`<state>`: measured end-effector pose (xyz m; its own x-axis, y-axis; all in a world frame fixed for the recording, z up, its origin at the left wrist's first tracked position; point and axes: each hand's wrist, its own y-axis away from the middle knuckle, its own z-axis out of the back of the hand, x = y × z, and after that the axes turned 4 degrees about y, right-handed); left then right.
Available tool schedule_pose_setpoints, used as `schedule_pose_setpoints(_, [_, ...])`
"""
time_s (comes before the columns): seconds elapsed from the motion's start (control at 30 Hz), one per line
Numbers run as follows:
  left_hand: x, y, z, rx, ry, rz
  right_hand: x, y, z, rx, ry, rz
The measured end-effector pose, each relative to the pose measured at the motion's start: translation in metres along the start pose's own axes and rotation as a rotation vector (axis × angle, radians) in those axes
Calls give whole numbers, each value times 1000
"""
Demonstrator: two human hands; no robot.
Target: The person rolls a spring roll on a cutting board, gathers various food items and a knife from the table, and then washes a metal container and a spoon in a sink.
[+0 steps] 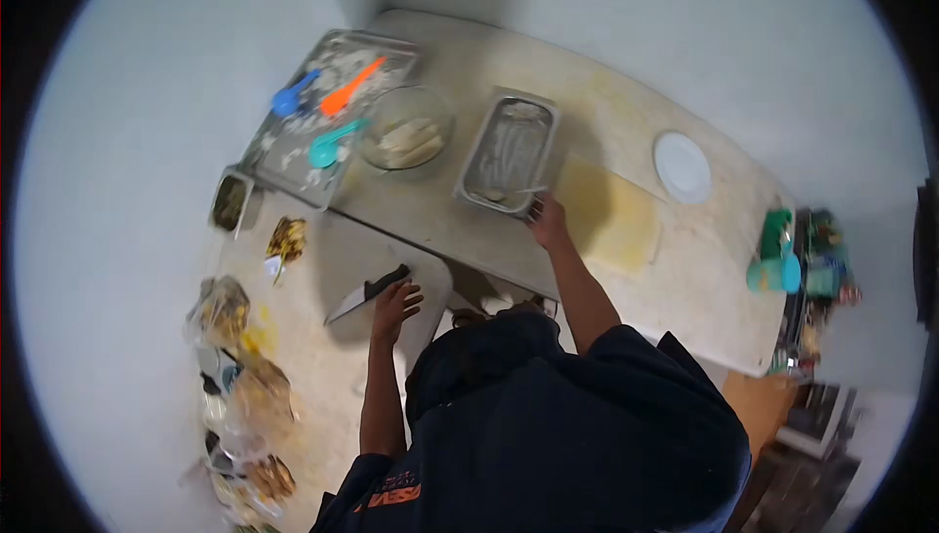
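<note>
Spreading across the view, a long pale bench (719,284) carries most of the things, with a second side bench (337,362) to the person's left. The large metal tray (271,166) lies at the far left of the long bench, strewn with white bits. Nearer the middle stands the deep metal pan (473,155), smeared inside, between the glass bowl (401,103) of pale pieces and a yellow mat (614,220). The pan is probably stiff and fairly light with so little in it, though residue could make the inside slick; its flanged rim looks the best hold, ideally at two opposite sides. The glass bowl should be heavier and breakable, better cupped from beneath. The right grip (548,221) is at the pan's near right corner; I cannot tell whether it closes on the rim or on a slim pale piece there. The left grip (396,310), fingers spread, holds nothing visible, right by the black handle of the knife (370,292) on the side bench. Rigid and sharp, that should be taken by its handle alone, as the blade points away from the fingers.
</note>
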<state>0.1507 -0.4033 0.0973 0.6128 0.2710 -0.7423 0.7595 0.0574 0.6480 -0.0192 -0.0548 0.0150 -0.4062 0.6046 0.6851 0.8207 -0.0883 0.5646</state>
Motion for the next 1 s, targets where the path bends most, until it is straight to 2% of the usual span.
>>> schedule_pose_setpoints(0.07, [-2,-8,-10,53,-31,15,17,35,-17,-44,26,-53])
schedule_pose_setpoints(0.33, [-1,-20,-40,210,-23,28,3,77,-10,-60,247,-164])
schedule_pose_setpoints(0.6, [27,-29,-83,368,54,78,-8,95,11,86,296,-165])
schedule_pose_setpoints(0.73, [42,-35,-108,329,222,119,-7,106,14,123,395,-137])
schedule_pose_setpoints(0.9, [66,-54,-120,267,333,124,3,119,26,240,306,-162])
schedule_pose_setpoints(0.97, [95,-75,-111,326,-144,-149,-1,120,38,262,341,-127])
schedule_pose_setpoints(1.0, [97,-72,-113,312,-92,-118,-1,121,44,260,391,-100])
